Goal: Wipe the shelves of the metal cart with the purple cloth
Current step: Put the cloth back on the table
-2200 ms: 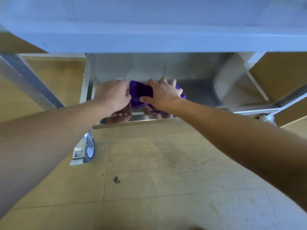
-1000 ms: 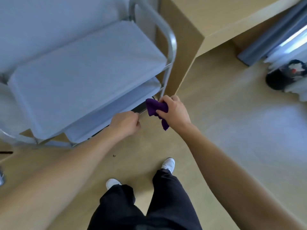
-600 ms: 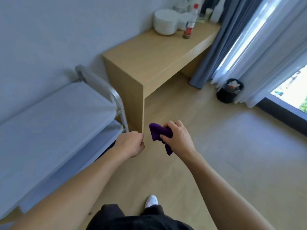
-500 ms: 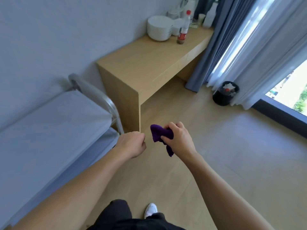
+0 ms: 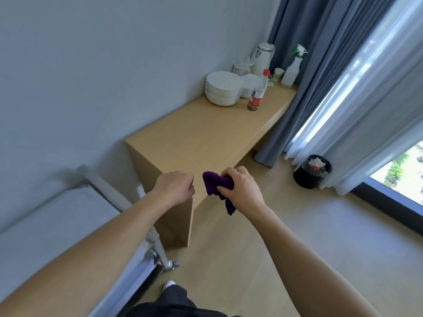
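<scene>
The right hand (image 5: 241, 191) is clamped on the purple cloth (image 5: 217, 186). Its fingers are curled tight over the top of the fabric and the thumb is tucked in beneath, so the cloth is crushed into a wad. The left hand (image 5: 175, 187) is balled into a loose fist with the fingers folded under the palm. Nothing shows in its grip, and a narrow gap separates its knuckles from the cloth.

Both hands are raised in front of the near corner of the wooden table (image 5: 206, 138), and the cloth sits over that corner's front edge. The bunched end of the cloth sticks out of the right hand toward the left hand. A thin loose tail hangs below the right palm toward the floor. The cloth's long axis therefore runs from that upper wad down to the tail, slanting a little toward the right wrist.

The metal cart (image 5: 57, 225) stands just beside the table's near end panel, against the same wall. Its tubular handle (image 5: 107, 193) is on the side next to the table, and one caster (image 5: 171, 264) is at the foot of that panel.

At the table's far end are a stack of white plates (image 5: 223, 88), a red-capped bottle (image 5: 257, 93), a white jug (image 5: 263, 57) and a spray bottle (image 5: 291, 69). A black waste bin (image 5: 312, 171) stands on the floor beyond the table's open side, by the curtains (image 5: 343, 76).
</scene>
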